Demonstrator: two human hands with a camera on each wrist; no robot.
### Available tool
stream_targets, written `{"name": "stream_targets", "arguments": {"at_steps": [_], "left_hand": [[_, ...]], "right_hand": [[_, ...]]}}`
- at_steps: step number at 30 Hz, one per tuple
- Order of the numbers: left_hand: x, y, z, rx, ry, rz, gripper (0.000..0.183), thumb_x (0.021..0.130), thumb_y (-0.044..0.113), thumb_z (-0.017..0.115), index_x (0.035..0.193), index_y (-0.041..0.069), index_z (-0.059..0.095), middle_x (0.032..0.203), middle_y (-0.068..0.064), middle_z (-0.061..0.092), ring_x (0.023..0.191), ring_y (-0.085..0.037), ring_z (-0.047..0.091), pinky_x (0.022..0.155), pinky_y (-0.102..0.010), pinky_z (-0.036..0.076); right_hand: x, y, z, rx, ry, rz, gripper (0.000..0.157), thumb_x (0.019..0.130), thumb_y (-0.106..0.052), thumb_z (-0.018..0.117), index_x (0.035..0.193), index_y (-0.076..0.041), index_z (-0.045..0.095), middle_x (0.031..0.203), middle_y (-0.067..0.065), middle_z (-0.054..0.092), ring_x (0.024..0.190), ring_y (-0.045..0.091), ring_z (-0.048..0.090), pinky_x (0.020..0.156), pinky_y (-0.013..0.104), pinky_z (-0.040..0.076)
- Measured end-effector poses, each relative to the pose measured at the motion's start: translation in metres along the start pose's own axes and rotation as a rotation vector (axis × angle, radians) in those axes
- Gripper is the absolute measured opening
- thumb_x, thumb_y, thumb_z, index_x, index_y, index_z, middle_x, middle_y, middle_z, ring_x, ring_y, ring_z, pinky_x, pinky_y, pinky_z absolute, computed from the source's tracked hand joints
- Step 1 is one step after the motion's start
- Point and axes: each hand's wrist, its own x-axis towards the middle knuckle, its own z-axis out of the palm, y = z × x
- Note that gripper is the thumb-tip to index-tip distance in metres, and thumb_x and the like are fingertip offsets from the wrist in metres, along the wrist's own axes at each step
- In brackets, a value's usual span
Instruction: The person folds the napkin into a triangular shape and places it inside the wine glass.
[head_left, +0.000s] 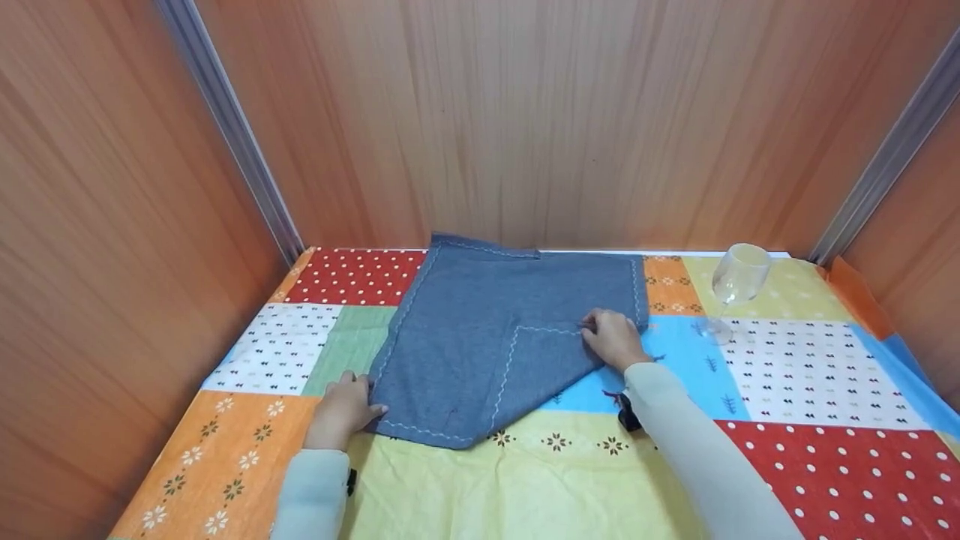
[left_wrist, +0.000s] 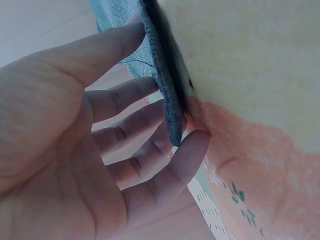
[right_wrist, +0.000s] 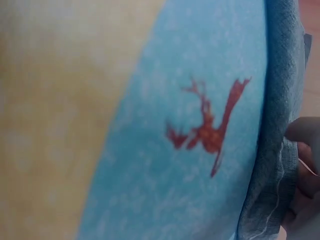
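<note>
A grey-blue cloth point(head_left: 457, 322) with pale zigzag stitching lies spread on the patchwork tablecloth. Its near right part is turned over into a flap point(head_left: 536, 371), leaving a slanted edge on that side. My right hand point(head_left: 616, 341) pinches the flap's stitched edge by the cloth's right side; in the right wrist view the fingers point(right_wrist: 302, 145) meet the edge, partly cut off by the frame. At the near left corner, my left hand point(head_left: 341, 409) rests with its thumb over the cloth. The left wrist view has its fingers point(left_wrist: 145, 155) spread and gently bent against the cloth edge point(left_wrist: 165, 75).
A clear wine glass point(head_left: 741, 276) stands upright to the right of the cloth, beyond my right hand. Wood-grain panels point(head_left: 525, 120) wall off the back and both sides. The cloth's far edge reaches close to the back panel, with a small turned-over strip point(head_left: 484, 246) there.
</note>
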Motion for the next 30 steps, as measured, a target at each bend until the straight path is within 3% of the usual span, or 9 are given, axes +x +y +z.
{"name": "stream_targets", "arguments": {"at_steps": [7, 14, 17, 24, 30], "left_hand": [[-0.001, 0.001, 0.0, -0.006, -0.001, 0.003, 0.054, 0.092, 0.022, 0.075, 0.127, -0.013, 0.056, 0.125, -0.031, 0.05, 0.111, -0.049, 0.051, 0.093, -0.059, 0.046], [0.001, 0.0, -0.003, 0.008, -0.019, -0.006, 0.054, 0.092, 0.022, 0.075, 0.128, -0.012, 0.056, 0.124, -0.031, 0.05, 0.112, -0.05, 0.05, 0.092, -0.059, 0.046], [0.001, 0.0, -0.004, 0.02, -0.029, -0.009, 0.055, 0.092, 0.023, 0.075, 0.129, -0.012, 0.055, 0.124, -0.032, 0.05, 0.113, -0.05, 0.05, 0.092, -0.059, 0.046], [0.0, 0.002, -0.004, 0.032, -0.013, -0.006, 0.054, 0.091, 0.023, 0.075, 0.128, -0.013, 0.056, 0.122, -0.032, 0.051, 0.111, -0.05, 0.052, 0.092, -0.059, 0.046], [-0.003, 0.005, -0.001, 0.012, 0.027, -0.011, 0.054, 0.09, 0.02, 0.076, 0.126, -0.014, 0.057, 0.117, -0.032, 0.052, 0.107, -0.05, 0.053, 0.091, -0.059, 0.047]], "right_hand": [[-0.003, 0.019, -0.012, 0.018, 0.057, 0.034, 0.028, 0.098, -0.019, 0.056, 0.115, -0.002, 0.07, 0.11, 0.016, 0.07, 0.105, 0.036, 0.062, 0.098, 0.056, 0.038], [-0.005, 0.044, -0.033, 0.096, 0.044, 0.105, 0.029, 0.099, -0.022, 0.051, 0.112, -0.002, 0.068, 0.104, 0.015, 0.067, 0.092, 0.03, 0.06, 0.083, 0.049, 0.049], [-0.007, 0.055, -0.04, 0.122, 0.007, 0.102, 0.026, 0.099, -0.017, 0.051, 0.111, 0.0, 0.067, 0.103, 0.015, 0.066, 0.087, 0.029, 0.059, 0.078, 0.047, 0.05], [-0.009, 0.076, -0.049, 0.143, -0.115, 0.021, 0.022, 0.096, -0.005, 0.057, 0.114, 0.006, 0.065, 0.111, 0.022, 0.064, 0.099, 0.034, 0.058, 0.087, 0.053, 0.049], [-0.01, 0.081, -0.053, 0.162, -0.18, 0.071, 0.023, 0.098, -0.007, 0.056, 0.115, 0.005, 0.064, 0.114, 0.021, 0.063, 0.1, 0.033, 0.057, 0.09, 0.053, 0.048]]}}
